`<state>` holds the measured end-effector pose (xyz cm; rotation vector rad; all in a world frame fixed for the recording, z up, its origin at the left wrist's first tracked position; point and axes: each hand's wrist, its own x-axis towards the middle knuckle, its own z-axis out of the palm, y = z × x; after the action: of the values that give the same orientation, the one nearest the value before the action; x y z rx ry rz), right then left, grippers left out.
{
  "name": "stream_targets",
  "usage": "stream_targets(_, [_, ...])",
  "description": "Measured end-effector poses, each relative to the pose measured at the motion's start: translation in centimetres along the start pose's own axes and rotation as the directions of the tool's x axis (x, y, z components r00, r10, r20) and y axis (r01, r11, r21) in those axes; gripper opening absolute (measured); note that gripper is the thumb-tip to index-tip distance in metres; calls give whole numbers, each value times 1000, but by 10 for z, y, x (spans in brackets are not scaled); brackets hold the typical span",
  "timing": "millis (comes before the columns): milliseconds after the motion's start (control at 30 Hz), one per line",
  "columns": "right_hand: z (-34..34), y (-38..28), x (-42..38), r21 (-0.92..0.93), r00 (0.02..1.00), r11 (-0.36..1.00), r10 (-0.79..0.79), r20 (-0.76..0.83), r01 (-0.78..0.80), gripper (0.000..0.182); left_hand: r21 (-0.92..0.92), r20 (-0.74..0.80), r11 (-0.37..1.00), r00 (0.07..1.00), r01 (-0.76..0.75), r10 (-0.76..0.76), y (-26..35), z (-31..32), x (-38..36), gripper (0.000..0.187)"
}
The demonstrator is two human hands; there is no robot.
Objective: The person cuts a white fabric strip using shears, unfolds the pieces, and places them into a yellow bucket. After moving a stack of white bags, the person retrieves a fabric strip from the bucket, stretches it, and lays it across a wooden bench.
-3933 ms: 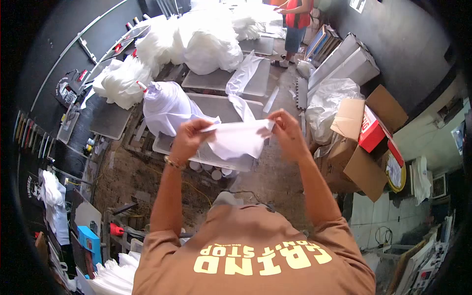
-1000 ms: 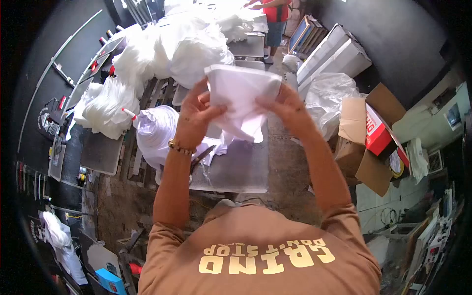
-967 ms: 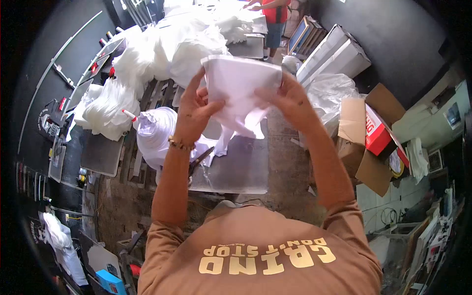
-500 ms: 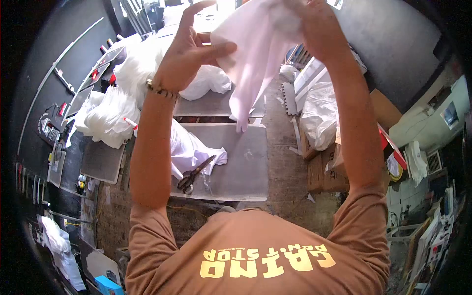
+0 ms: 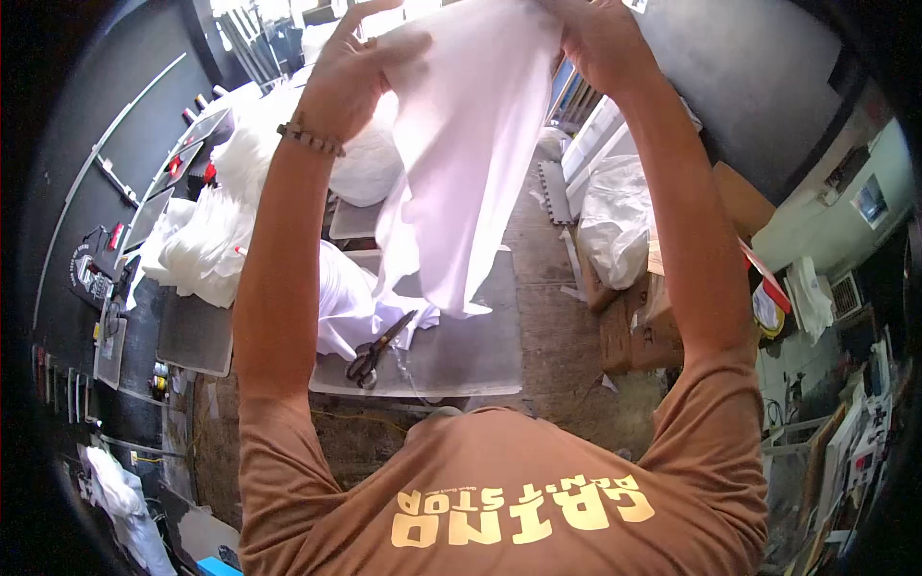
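A thin white cloth (image 5: 461, 154) hangs raised in front of me, its lower tip over the grey board (image 5: 480, 355). My left hand (image 5: 351, 77), with a beaded bracelet at the wrist, is at the cloth's upper left edge, thumb against the fabric. At the upper right corner my right hand (image 5: 600, 43) grips the cloth, its fingertips partly cut off by the frame's top. Below, another white cloth (image 5: 346, 302) lies bunched on the board, with dark scissors (image 5: 375, 355) beside it.
White fabric piles (image 5: 206, 240) stand at the left. On the right are a clear plastic bag (image 5: 615, 221) and cardboard boxes (image 5: 639, 331). A dark wall (image 5: 759, 86) rises at the upper right, and framed boards (image 5: 845, 451) lean at the lower right.
The raised cloth has spread wider and hangs lower, covering more of the board. My left hand has moved slightly left, and my right hand slightly up and left.
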<state>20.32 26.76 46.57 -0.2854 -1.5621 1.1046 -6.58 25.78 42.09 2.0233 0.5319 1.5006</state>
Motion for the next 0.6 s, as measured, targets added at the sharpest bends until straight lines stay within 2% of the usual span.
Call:
stream_targets(33, [-6,5,5,25,995,995,-92,-40,93,12,310,81,901,953,-304,294,-22,-14,6,37])
stream_targets(67, [13,-7,-4,24,996,996,-84,-43,85,12,-571,-8,821,1000,14,-22,-17,-19,14,30])
stream_targets(100, [32,-22,-13,-83,994,995,47,-97,-56,11,-639,88,760,993,120,-83,-13,-24,20,28])
stream_targets(133, [47,-32,-18,-183,973,964,166,-159,-194,11,-469,142,875,988,120,-59,2,-19,22,29])
stream_targets(167, [37,-28,-12,-187,975,964,161,-153,-189,11,-279,195,955,980,99,-45,13,-14,22,29])
stream_targets(200, [18,-18,-4,-249,998,966,51,-47,-61,12,-276,191,957,981,91,-38,16,-17,24,29])
stream_targets(233, [17,-18,-2,-295,997,953,-52,61,68,13,203,95,979,995,-34,14,16,-19,25,31])
stream_targets(267, [13,-23,1,-234,992,967,-114,-47,100,13,640,35,762,994,-99,100,15,-20,26,32])
stream_targets(300, [10,-27,4,-232,993,968,-110,-51,95,13,639,36,763,995,-96,94,16,-24,31,32])
stream_targets(367, [8,-36,9,-262,996,962,75,-40,-82,14,666,214,698,963,-265,161,22,-33,42,33])
stream_targets(400, [6,-41,9,-329,993,938,85,-85,-109,13,666,213,698,964,-265,162,21,-33,41,33])
stream_targets(433, [5,-43,13,-329,993,938,84,-84,-107,13,545,152,827,986,-139,66,23,-30,39,32])
stream_targets(467, [2,-42,18,-215,996,975,31,-86,-49,14,400,107,917,993,-2,-45,26,-26,38,31])
stream_targets(500, [-1,-40,22,-97,995,995,-15,-100,5,16,397,110,918,992,6,-54,29,-23,40,31])
stream_targets(533, [-5,-38,25,-94,994,996,-5,-108,-6,16,399,25,916,997,54,-70,36,-20,43,30])
stream_targets(567, [-9,-37,30,-155,982,988,-49,-182,20,15,397,-60,912,995,100,-83,38,-17,45,29])
stream_targets(600, [-13,-38,36,-220,963,975,-101,-248,46,15,654,128,737,985,-169,112,26,-27,53,29])
